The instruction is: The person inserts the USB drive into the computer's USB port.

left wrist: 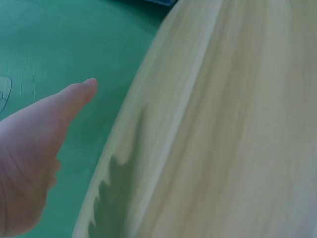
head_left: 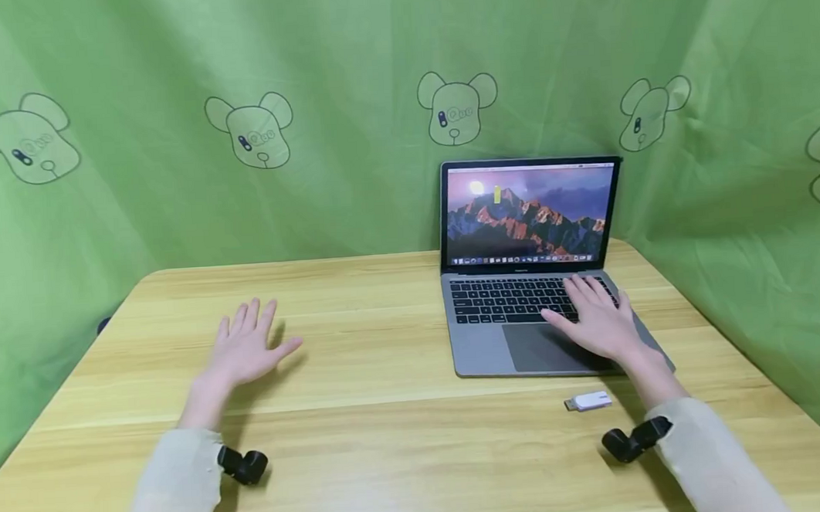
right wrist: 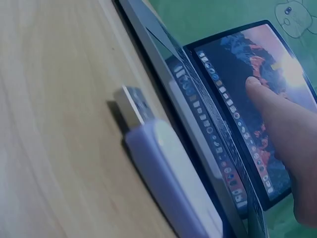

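Over the left part of the table, my left hand is held with its fingers spread and nothing in them. Its shadow falls on the wood apart from it, as the left wrist view also shows beside the thumb. My right hand is spread above the right side of an open laptop, over the keyboard and trackpad; it holds nothing. A white and lavender USB stick lies on the table in front of the laptop, left of my right wrist. Its bare metal plug points left in the head view.
The laptop's screen is lit and stands near the table's back edge. A light wooden table spans the view. Green curtains with bear drawings hang behind and at both sides. Each sleeve carries a small black wrist camera.
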